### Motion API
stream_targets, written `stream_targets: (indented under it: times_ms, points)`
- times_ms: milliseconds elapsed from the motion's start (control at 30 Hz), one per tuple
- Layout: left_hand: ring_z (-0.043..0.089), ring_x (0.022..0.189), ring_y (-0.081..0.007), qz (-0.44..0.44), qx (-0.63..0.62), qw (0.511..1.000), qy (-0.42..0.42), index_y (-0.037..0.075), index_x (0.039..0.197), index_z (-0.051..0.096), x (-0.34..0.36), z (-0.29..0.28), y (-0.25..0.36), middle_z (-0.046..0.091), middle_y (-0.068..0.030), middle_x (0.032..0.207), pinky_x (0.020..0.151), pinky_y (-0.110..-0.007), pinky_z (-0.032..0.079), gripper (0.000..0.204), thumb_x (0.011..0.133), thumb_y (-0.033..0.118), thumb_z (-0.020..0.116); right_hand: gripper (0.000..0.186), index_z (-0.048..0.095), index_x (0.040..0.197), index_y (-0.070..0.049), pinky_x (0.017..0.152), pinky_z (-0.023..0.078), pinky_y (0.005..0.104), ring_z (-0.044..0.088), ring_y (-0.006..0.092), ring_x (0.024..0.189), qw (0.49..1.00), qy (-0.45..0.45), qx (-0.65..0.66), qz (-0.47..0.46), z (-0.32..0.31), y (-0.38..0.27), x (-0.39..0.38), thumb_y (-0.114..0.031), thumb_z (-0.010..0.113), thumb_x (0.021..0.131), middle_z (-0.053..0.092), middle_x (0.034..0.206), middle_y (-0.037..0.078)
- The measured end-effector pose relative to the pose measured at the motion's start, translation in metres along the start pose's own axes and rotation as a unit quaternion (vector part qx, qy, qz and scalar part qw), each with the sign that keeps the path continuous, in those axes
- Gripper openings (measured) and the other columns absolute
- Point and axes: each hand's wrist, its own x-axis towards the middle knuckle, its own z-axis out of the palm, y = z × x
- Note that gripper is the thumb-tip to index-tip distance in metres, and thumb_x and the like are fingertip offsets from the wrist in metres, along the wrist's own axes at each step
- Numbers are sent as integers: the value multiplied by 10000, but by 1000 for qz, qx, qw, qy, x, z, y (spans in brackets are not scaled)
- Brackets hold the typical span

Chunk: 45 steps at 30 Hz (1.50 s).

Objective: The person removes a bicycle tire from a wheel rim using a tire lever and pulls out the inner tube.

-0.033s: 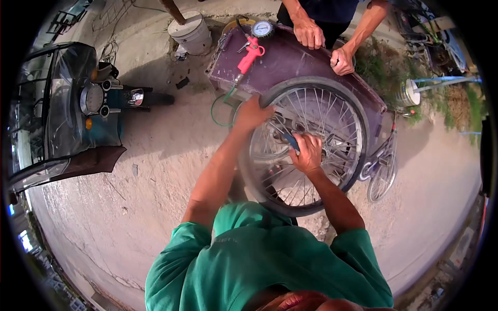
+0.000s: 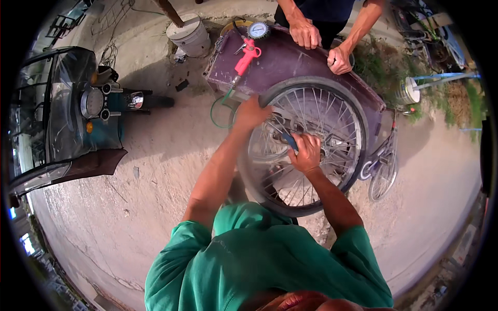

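A bicycle wheel with a black tyre (image 2: 327,85) lies against the front of a worn purple cart box (image 2: 267,62). My left hand (image 2: 251,113) is closed round the tyre at its upper left. My right hand (image 2: 306,150) grips the blue handle of a tool (image 2: 289,140) whose metal end reaches among the spokes near my left fingertips; its exact contact is unclear. On the box rests a red inflator (image 2: 246,59) with a round gauge (image 2: 258,30) and a green hose (image 2: 218,124). Another person's two hands (image 2: 340,59) are at the box's far edge.
A covered motorbike (image 2: 93,103) stands at the left on the concrete. A white bucket (image 2: 191,39) sits behind the box. At the right are a bicycle (image 2: 384,176), a white container (image 2: 410,90), poles, weeds and clutter.
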Motion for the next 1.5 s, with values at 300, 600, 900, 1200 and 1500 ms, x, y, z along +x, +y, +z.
stream_targets:
  times_ms: [300,600,900,1200,1500]
  points:
    - [704,1144,-536,26,134,988,67,-25,1339,616,-14,11,55,723,-323,1268,992,-583,566,584,900,320,789,512,666,1310,-91,1032,433,506,661,318,1125,996,56,7,68,5,6,0,-273,771,844,729,1135,126]
    - [701,1265,-412,10,-20,997,72,40,1624,451,-93,24,-40,686,-285,1386,1068,-465,540,844,926,332,827,452,678,1288,-116,1021,442,483,670,297,1141,995,53,9,80,-2,0,0,-299,761,884,746,1140,97]
    - [571,1438,-466,-109,-32,994,8,23,1696,311,-131,30,-67,519,-295,1615,1176,-540,476,939,981,463,733,436,659,1327,-54,1034,470,523,661,380,1175,997,23,50,60,-47,12,-25,-263,756,956,736,1209,156]
    - [708,1192,-416,127,27,977,171,4,1589,464,-155,9,8,711,-268,1269,1044,-502,542,714,1049,401,712,528,584,1450,-34,947,566,536,712,491,1118,931,-12,237,277,-81,-75,-33,-247,754,997,717,1232,271]
    - [639,877,-137,-16,-310,951,-4,-35,1211,686,-112,-13,-8,726,-95,963,811,-316,534,416,1052,345,743,737,472,1571,-27,1051,536,524,653,467,1243,951,-22,277,138,-54,-137,25,-136,801,921,666,1341,256]
